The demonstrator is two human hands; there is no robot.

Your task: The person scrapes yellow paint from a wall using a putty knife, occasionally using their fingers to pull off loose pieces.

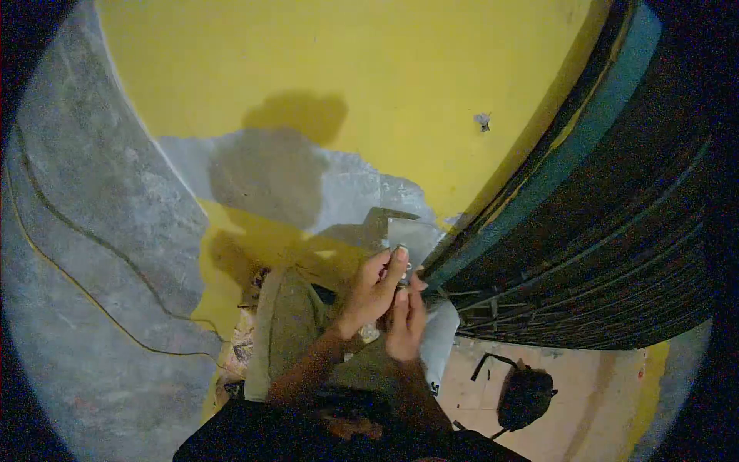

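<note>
A flat grey plate-like piece stands up between my two hands, in front of the lower wall. My left hand has its fingers closed on the piece's lower part, with the thumb pointing up along it. From below and to the right, my right hand closes its fingers around the same lower part. Small light round spots show between the fingers. The piece's lower end is hidden by my hands.
Ahead is a yellow wall with a bare grey patch. A dark ribbed shutter with a teal edge runs along the right. A black backpack lies lower right. A cable trails on the left.
</note>
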